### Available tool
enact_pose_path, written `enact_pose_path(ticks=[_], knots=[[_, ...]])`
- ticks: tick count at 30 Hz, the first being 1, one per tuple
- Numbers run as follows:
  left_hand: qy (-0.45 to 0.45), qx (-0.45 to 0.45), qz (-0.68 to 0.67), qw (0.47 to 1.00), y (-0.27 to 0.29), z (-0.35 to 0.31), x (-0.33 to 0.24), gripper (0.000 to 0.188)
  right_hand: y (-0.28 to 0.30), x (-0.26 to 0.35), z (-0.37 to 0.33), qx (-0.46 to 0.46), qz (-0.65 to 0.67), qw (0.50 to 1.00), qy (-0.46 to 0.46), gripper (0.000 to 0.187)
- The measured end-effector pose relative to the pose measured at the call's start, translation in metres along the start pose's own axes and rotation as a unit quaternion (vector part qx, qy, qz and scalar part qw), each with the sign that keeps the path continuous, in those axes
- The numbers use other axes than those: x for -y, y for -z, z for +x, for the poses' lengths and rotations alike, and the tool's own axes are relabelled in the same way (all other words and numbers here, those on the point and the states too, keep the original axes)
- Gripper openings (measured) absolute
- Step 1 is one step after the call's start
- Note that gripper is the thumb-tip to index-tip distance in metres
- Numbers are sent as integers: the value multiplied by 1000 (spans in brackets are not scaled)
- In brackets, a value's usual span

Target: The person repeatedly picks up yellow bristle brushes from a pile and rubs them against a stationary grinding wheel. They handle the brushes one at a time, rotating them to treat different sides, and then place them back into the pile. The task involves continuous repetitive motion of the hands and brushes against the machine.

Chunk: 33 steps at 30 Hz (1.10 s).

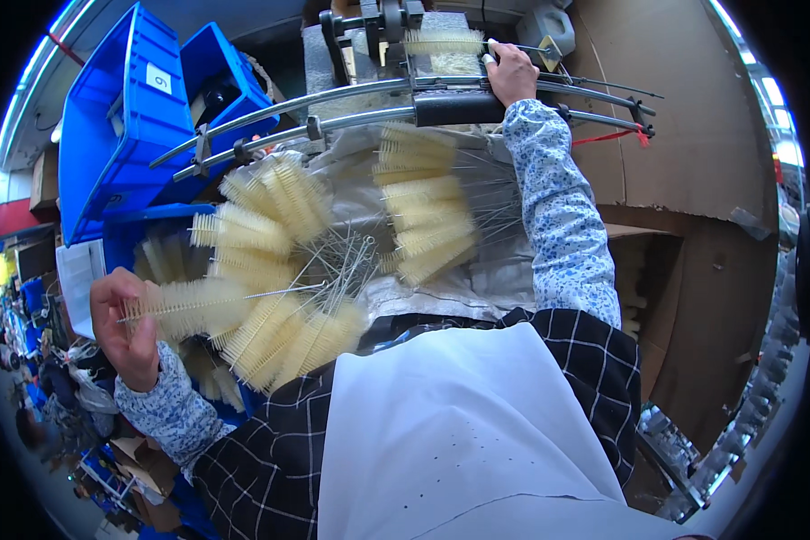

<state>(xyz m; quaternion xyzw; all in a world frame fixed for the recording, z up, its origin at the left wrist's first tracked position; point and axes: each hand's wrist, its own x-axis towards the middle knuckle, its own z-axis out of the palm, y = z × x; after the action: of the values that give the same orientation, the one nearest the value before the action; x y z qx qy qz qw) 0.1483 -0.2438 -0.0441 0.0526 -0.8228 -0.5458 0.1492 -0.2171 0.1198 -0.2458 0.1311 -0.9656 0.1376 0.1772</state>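
My left hand (pixel 130 326) is closed on the bristle end of a pale cream bottle brush (pixel 193 308), whose twisted wire stem points right. Beyond the rails, my right hand (pixel 513 74) is closed at the right end of another bottle brush (pixel 443 41) lying in the machine (pixel 369 38). Pale covers sit on some of its fingertips, and its grip on the stem is partly hidden. A fanned heap of bottle brushes (pixel 256 247) lies beside my left hand, wire stems turned inward. A second row of brushes (pixel 423 202) lies on whitish cloth left of my right forearm.
Two curved metal rails (pixel 351 91) with a dark carriage (pixel 459 108) cross in front of me. Blue bins (pixel 99 135) stand at the left. Cardboard (pixel 684 108) lines the right side, with a box (pixel 648 297) below. A white plastic jug (pixel 549 31) stands at the back.
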Motion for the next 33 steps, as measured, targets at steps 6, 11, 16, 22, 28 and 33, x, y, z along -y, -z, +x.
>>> enact_pose_path(ticks=[6, 11, 16, 22, 28, 33], knots=[[-5, 0, 24, 1000, 4, -5, -4, 32, 1, 46, -5, 15, -5, 1000, -2, 27], [-4, -7, 39, 999, -9, -1, -6, 34, 5, 99, -8, 106, -21, 994, -25, 19], [-19, 26, 43, 999, -20, 5, -13, 34, -7, 132, -12, 64, -4, 998, -20, 20], [-39, 23, 34, 998, -21, 10, -9, 34, -2, 111, -10, 79, 8, 997, -9, 19], [-33, -33, 117, 992, -8, 7, -4, 38, 2, 43, -7, 38, -86, 995, -25, 12], [-36, -39, 61, 997, -5, 11, 34, 41, -2, -7, 0, 68, -76, 993, -56, 18]])
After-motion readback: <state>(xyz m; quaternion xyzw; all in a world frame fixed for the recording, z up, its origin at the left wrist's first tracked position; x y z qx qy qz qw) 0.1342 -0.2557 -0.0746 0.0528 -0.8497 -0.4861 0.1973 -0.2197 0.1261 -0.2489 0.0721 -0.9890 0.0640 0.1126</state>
